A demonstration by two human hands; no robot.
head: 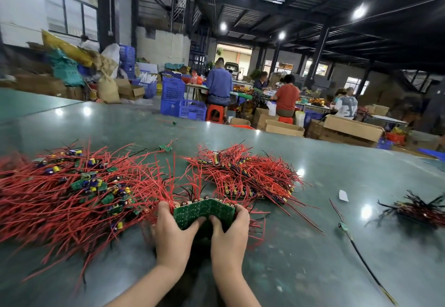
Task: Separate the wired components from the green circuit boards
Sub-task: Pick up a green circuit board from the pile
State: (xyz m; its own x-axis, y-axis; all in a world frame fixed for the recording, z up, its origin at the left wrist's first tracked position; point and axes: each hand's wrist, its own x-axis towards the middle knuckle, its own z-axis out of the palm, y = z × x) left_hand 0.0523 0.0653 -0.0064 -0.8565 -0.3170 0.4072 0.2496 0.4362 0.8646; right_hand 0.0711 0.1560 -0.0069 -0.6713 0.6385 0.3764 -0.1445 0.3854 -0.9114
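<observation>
Centrally, hands (201,229) around circuit board (203,211)

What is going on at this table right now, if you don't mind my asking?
A person grips a green circuit board panel with both hands, left hand and right hand, bending it along a middle crease. Red wires rise from its far edge. Piles of wired boards lie on the table to the left and behind.

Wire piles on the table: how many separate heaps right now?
3. A big red heap lies at the left, a second red heap sits beyond the hands, and a small dark bundle lies at the far right. Loose single pieces lie apart, uncounted.
</observation>
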